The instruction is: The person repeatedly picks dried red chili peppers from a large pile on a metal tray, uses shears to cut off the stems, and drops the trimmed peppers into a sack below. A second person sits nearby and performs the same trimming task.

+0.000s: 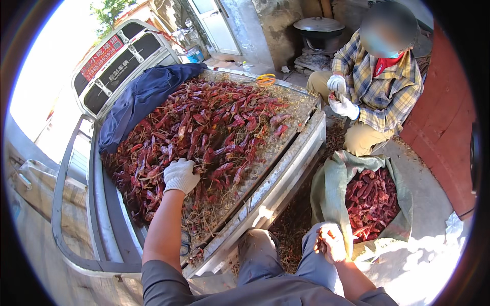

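My left hand (pixel 181 176), in a white knit glove, reaches into a heap of dried red chili peppers (pixel 206 114) on a truck's cargo bed. Its fingertips are among the pods, so I cannot see whether they grip any. By my knee, my right hand (pixel 330 243) rests with curled fingers at the near edge of an open green woven sack (pixel 329 191). Strong sun and the curl of the fingers hide whether it holds anything. Loose red chili pods (pixel 371 202) fill the sack.
A co-worker in a plaid shirt (pixel 386 91) sits across, white-gloved hands (pixel 342 99) together around a small reddish thing. Dark blue cloth (pixel 145 95) covers the heap's far-left edge. Scissors (pixel 185 243) lie near my left forearm. The bed's metal side (pixel 268 202) runs before my knees.
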A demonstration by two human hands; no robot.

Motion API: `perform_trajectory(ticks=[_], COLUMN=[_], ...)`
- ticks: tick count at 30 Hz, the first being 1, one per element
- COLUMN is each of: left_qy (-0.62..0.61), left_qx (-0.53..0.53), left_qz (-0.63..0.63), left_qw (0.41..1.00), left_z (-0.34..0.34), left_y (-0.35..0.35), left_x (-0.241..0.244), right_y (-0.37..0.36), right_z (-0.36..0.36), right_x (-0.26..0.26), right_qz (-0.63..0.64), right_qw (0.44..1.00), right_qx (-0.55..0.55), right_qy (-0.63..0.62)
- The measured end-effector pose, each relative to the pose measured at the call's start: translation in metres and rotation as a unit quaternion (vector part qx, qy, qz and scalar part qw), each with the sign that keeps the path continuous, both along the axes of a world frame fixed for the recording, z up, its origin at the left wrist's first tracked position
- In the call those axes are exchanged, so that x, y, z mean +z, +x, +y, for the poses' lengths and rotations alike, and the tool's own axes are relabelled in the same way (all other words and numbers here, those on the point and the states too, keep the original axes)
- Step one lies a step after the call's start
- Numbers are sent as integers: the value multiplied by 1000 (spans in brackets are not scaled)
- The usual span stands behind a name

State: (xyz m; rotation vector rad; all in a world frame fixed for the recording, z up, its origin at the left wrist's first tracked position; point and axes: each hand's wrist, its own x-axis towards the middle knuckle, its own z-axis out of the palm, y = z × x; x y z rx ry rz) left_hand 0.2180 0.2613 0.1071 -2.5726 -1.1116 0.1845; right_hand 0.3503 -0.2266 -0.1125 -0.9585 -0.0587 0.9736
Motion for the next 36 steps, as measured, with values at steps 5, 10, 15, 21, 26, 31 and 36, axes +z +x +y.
perform_trajectory(ticks=[5, 10, 15, 21, 26, 31, 36], left_qy=[24, -12, 57, 101, -3, 31, 68], left_qx=[12, 88, 102, -151, -78, -30, -57], left_qz=[13, -118, -152, -220, -82, -29, -157], left_qw=[1000, 989, 981, 958, 994, 999, 984], left_z=[-14, -10, -16, -66, -125, -103, -90], left_y=[-32, -82, -98, -28, 41, 39, -10], left_x=[14, 21, 28, -5, -31, -55, -40], right_y=[2, 7, 6, 10, 11, 10, 7], right_z=[-12, -14, -17, -21, -22, -28, -24], right_x=[-10, -7, -11, -3, 0, -3, -7], right_qz=[11, 1, -12, -5, -18, -20, -49], right_qw=[1000, 1000, 1000, 1000, 1000, 1000, 999], right_qx=[-3, 4, 1, -3, 13, 3, -9], right_qy=[7, 6, 6, -17, -9, -14, -12])
